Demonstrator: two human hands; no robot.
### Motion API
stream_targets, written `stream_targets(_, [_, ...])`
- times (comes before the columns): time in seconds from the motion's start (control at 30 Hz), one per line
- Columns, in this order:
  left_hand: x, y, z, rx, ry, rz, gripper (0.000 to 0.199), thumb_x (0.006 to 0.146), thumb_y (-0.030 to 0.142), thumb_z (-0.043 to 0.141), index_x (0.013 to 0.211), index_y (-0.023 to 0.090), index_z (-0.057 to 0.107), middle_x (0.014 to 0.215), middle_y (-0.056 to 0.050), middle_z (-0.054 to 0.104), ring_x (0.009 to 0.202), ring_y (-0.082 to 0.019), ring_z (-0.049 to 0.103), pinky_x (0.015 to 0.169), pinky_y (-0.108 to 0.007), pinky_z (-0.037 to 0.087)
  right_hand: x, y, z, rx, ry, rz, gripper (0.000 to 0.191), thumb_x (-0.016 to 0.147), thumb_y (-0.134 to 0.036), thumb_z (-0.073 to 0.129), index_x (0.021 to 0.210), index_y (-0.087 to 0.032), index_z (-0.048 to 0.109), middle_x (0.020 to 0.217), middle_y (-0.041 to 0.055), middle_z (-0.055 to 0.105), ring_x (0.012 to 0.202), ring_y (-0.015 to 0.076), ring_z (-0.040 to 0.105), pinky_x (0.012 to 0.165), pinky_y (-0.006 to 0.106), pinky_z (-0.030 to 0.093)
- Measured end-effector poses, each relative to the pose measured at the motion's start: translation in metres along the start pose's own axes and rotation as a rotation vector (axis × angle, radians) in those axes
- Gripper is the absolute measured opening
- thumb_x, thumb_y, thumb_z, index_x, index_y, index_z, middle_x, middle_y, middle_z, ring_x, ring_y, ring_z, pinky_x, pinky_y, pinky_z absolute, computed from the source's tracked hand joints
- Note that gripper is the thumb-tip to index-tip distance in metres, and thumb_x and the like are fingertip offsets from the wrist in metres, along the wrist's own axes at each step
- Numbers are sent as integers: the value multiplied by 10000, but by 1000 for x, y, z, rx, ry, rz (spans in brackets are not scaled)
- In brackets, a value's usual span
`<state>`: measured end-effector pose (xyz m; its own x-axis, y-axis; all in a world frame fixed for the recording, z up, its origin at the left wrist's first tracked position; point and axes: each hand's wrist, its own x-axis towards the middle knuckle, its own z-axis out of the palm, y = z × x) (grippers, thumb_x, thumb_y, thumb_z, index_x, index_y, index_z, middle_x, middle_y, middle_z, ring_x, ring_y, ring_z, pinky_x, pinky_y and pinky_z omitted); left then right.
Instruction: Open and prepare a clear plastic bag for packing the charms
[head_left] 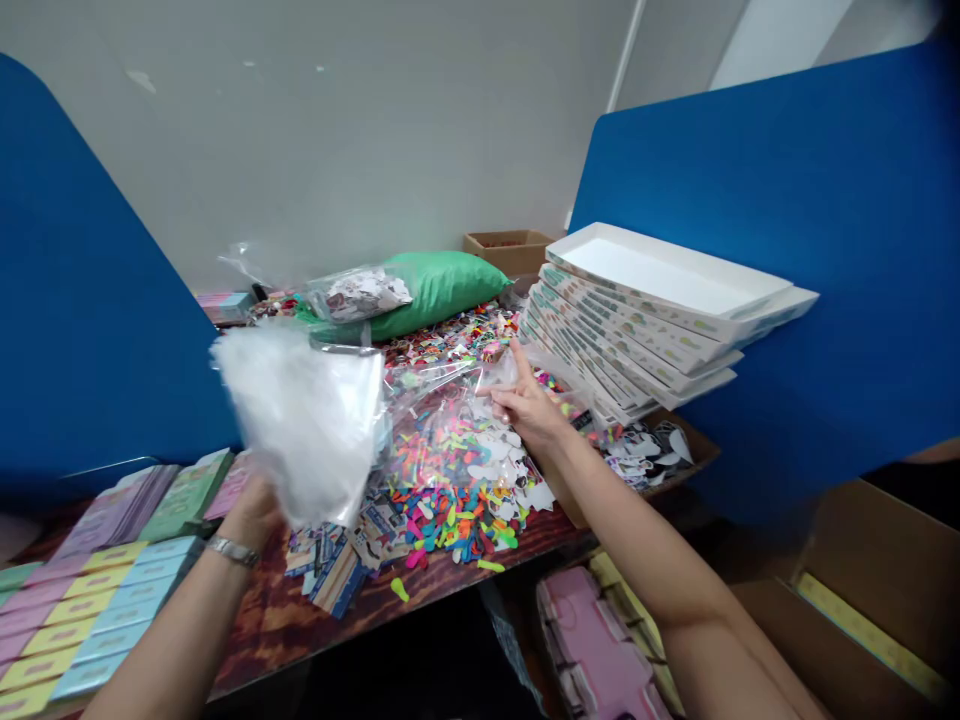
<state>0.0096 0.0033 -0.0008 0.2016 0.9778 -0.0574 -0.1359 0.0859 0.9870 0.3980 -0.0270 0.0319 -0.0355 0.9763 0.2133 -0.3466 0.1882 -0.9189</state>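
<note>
At the left of the table, my left hand (260, 508) grips a stack of clear plastic bags (304, 415), which is blurred and partly covers the fingers. Right of it, my right hand (527, 402) is at a clear bag (442, 410), index finger stretched out and the other fingers partly bent; the thumb side touches the film. Beneath the bag lie heaps of small colourful balloons (461, 525) and white paper cutouts (499, 450). Printed cards (341, 565) lie near the table's front edge.
Stacked white trays (645, 290) lean at the right by a blue partition (787, 230). Behind are a green sack (442, 290) and a cardboard box (510, 250). Pastel packs (90, 610) fill the left side. Pink packs (596, 645) and an open carton (862, 600) sit below right.
</note>
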Motion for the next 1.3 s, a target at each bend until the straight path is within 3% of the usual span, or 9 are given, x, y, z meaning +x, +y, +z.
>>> stream_targets(0.13, [2, -10, 25, -31, -45, -25, 389, 440, 158, 851, 785, 138, 673, 703, -14, 719, 574, -170, 646, 549, -259, 546, -4, -18, 30, -50, -48, -23, 980, 763, -237, 655, 1533, -372, 63, 918, -9, 730, 643, 97, 627, 562, 195, 493])
stream_targets(0.4, [-18, -47, 65, -103, -146, -99, 462, 539, 229, 813, 971, 127, 684, 881, -82, 739, 738, -230, 695, 693, -320, 557, 3, 18, 99, -148, -162, 124, 645, 869, -459, 549, 1466, -336, 339, 1193, 30, 642, 962, 150, 640, 761, 267, 527])
stream_targets(0.53, [-24, -51, 80, -82, -28, -29, 541, 578, 327, 823, 1057, 140, 652, 961, -75, 728, 787, -225, 683, 735, -329, 540, -7, 18, 115, -293, -244, 38, 930, 794, -683, 563, 1531, -263, 181, 1428, 108, 459, 1175, 229, 561, 923, 369, 501])
stream_targets(0.63, [-26, -44, 93, 59, 33, 112, 481, 668, 364, 773, 1076, 146, 644, 988, -67, 715, 843, -226, 663, 776, -331, 520, -12, 13, 126, -526, -182, -111, 1143, 666, -580, 758, 1547, -220, 124, 1499, 122, 367, 1307, 261, 450, 1061, 387, 409])
stream_targets(0.77, [-31, -30, 111, 136, 17, 239, 524, 754, 409, 711, 1200, 162, 589, 1072, -79, 690, 967, -250, 640, 874, -354, 493, -2, 6, 127, -504, 4, -171, 1041, 695, -378, 754, 1536, -232, 159, 1450, 94, 444, 1174, 218, 555, 993, 344, 468])
stream_targets(0.93, [-36, -23, 118, -36, -230, 208, 869, 740, 505, 728, 1467, 240, 334, 1401, -104, 516, 1274, -288, 493, 1050, -380, 390, 17, -37, 102, -334, 31, -139, 874, 561, -230, 804, 1360, -207, 452, 1147, 46, 649, 886, 161, 632, 766, 259, 537])
stream_targets(1.07, [-28, -31, 109, -227, -257, -37, 777, 803, 637, 589, 1460, 299, 349, 1406, -106, 507, 1270, -295, 497, 1017, -428, 398, 31, -99, 86, -476, -18, -130, 615, 546, -192, 810, 1122, -187, 595, 894, 3, 660, 751, 142, 606, 656, 249, 527])
stream_targets(1.2, [-22, -29, 110, -359, -256, -115, 620, 826, 587, 594, 1353, 277, 490, 1322, -106, 570, 1158, -257, 575, 940, -384, 448, 43, -157, 94, -793, -277, -145, 564, 637, -229, 764, 1173, -170, 598, 935, 20, 656, 789, 148, 604, 693, 263, 527])
stream_targets(1.3, [-23, -21, 122, -586, -343, -210, 572, 839, 612, 552, 1307, 284, 524, 1246, -97, 611, 1050, -256, 626, 857, -399, 497, 36, -169, 121, -1154, -467, -297, 621, 723, -207, 681, 1324, -172, 529, 1165, 66, 633, 987, 191, 601, 856, 305, 507])
